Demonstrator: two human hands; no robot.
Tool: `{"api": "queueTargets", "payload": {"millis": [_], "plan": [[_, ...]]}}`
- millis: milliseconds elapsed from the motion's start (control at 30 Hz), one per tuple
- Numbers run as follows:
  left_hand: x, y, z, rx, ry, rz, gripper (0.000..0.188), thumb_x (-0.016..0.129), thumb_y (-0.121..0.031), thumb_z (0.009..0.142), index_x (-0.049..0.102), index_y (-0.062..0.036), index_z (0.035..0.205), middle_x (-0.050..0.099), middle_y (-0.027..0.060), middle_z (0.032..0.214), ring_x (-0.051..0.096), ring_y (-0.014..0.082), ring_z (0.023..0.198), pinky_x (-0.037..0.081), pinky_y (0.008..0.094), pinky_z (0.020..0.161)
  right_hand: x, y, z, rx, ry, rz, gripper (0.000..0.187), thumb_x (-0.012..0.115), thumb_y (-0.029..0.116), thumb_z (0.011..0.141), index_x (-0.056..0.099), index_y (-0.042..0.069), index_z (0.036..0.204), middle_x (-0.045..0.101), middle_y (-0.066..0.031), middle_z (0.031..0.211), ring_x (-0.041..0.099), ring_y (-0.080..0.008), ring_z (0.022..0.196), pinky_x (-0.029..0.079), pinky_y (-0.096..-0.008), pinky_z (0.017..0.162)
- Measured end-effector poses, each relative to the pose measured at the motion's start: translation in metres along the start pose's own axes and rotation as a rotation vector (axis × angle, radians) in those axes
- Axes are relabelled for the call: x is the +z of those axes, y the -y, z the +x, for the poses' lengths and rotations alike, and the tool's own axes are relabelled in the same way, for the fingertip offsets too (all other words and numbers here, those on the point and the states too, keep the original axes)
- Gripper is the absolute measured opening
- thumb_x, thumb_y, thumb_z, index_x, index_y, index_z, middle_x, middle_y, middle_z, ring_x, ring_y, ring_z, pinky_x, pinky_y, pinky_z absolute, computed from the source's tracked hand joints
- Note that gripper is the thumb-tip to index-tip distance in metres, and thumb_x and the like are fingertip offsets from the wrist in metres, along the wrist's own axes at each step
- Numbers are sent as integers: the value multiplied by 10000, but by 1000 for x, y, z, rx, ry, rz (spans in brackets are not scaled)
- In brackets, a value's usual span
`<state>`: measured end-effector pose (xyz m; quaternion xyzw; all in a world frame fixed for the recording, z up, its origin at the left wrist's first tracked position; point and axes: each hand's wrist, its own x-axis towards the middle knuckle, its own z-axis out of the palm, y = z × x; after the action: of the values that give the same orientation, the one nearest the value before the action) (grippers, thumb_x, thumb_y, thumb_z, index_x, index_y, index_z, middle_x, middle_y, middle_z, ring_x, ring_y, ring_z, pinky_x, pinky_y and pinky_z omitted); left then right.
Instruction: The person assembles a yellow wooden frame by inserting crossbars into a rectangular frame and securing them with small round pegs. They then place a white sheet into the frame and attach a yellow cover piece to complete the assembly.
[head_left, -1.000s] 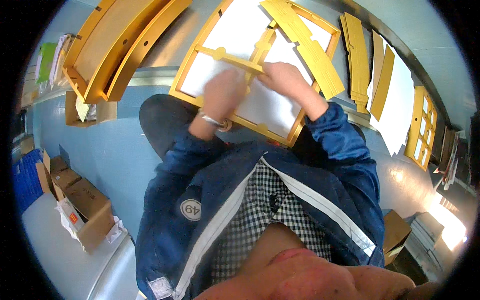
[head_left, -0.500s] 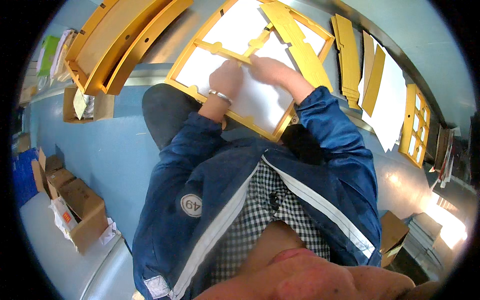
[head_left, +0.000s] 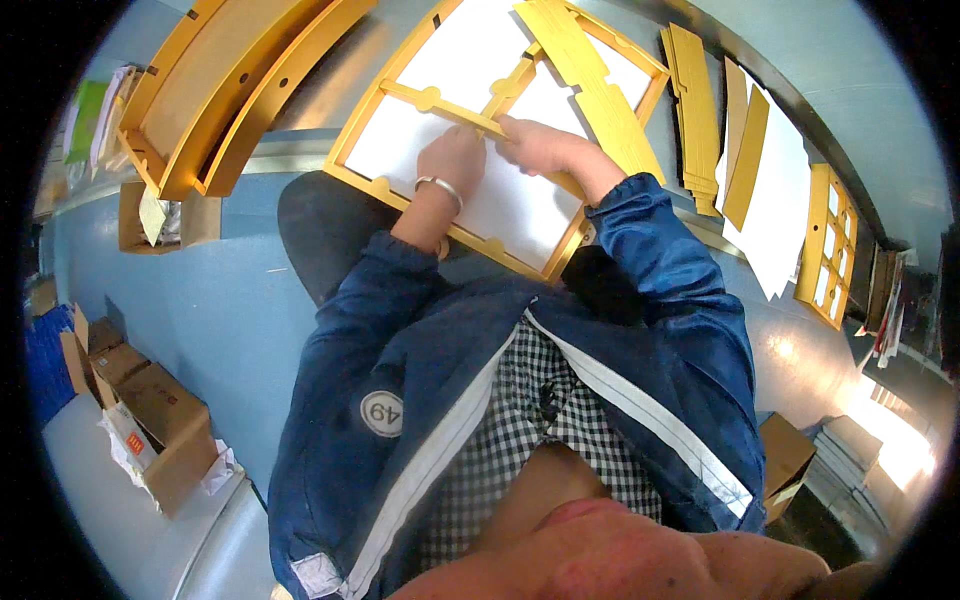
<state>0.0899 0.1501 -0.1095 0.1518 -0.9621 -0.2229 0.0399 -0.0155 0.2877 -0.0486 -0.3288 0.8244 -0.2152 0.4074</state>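
Nearby, left hand (head_left: 452, 160) and right hand (head_left: 540, 150) pinching yellow frame (head_left: 400, 97) crossbar, loose strips (head_left: 700, 110) beside, grip narrow.

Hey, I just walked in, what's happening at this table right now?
A person in a blue jacket is working on a yellow wooden frame lying flat on the table over white sheets. Both hands meet at the frame's crossbar: the left hand, with a bangle on its wrist, and the right hand press or pinch it near the middle. More yellow wooden pieces lie stacked to the right, and a curved yellow assembly sits to the left.
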Motion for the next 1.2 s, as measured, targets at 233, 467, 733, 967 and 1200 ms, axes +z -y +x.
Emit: {"api": "queueTargets", "payload": {"millis": [233,467,733,967,1200], "plan": [[-3,-5,1,72,-57,-38,188,584,-258,947,605,-72,957,673,150,905,664,374,831,535,485,715,0,-9,16,-28,-59,-198,393,444,133,948,513,-25,1302,675,-158,827,642,-263,658,518,-371,635],[-6,-12,0,-68,-4,-46,212,586,-277,942,611,-71,990,678,149,952,665,376,858,533,494,749,-7,3,9,52,18,-72,436,448,132,946,481,-62,1335,677,-195,874,663,-274,690,528,-387,659],[-7,-9,-2,-16,-60,-98,199,598,-265,940,626,-70,966,671,152,1003,657,374,901,528,490,765,-2,5,-1,14,-1,86,401,449,129,945,483,-74,1289,682,-198,876,677,-292,711,540,-405,659],[-6,-6,-2,-1,-78,-121,206,594,-265,945,618,-63,971,666,155,995,646,389,914,520,496,763,20,1,7,15,-323,-447,293,508,166,947,553,-13,1175,708,-227,1006,715,-366,842,560,-444,717],[-25,-17,2,-69,-21,-63,336,685,-310,900,597,-61,1108,635,157,1113,632,370,1001,518,464,817,13,1,-4,-1,-374,-564,350,624,269,900,587,42,1163,718,-184,1032,699,-359,966,507,-460,822]]}}
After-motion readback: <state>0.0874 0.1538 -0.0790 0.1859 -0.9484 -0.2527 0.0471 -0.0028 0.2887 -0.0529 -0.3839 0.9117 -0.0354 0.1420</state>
